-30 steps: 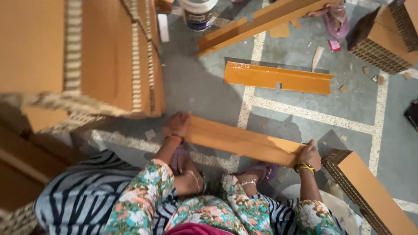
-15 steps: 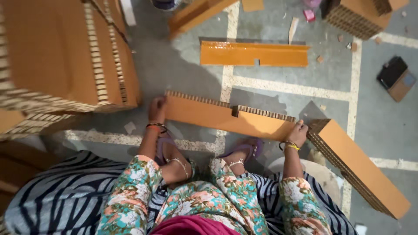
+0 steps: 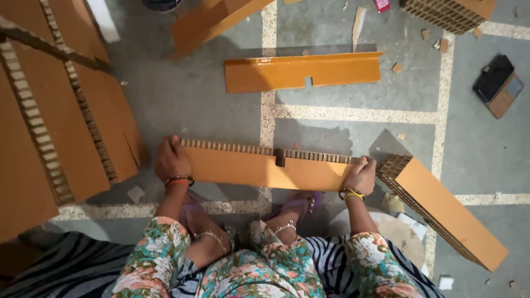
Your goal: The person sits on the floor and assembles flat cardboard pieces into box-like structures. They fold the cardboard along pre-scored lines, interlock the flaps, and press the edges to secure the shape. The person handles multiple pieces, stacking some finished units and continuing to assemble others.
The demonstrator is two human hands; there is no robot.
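Honeycomb cardboard strip [image 3: 265, 168], long & narrow, held up on its long edge just above the floor [image 3: 210, 110], crosswise in front of the person's knees. Brown face toward the person, cell-core edge on top, w/ a small square notch at mid-length of that top edge. Left hand [image 3: 172, 161] clamped over the strip's left end, fingers wrapped on the top corner; right hand [image 3: 361, 175] clamped on the right end the same way. Hands well apart, one per end, both closed on the strip.

Step, as I read it: positioning/carrying one notched piece, prob. for slotting w/ another. Judgement only. A next move would call for keeping the strip level, grip even at both ends, notch kept clear of fingers, and watching the right end, which sits just beside the end of another honeycomb strip [image 3: 447, 212] lying at a slant on the floor.

Outward: glossy orange strip [image 3: 301, 72] w/ its own mid notch lies flat farther out, apart from the held one. Big stack of honeycomb panels [image 3: 61, 132] at left, near the left hand. Another brown board [image 3: 215, 19] at top, a core block [image 3: 447, 12] top right, a dark wallet-like case [image 3: 499, 83] at far right. Cardboard scraps scattered on the floor.
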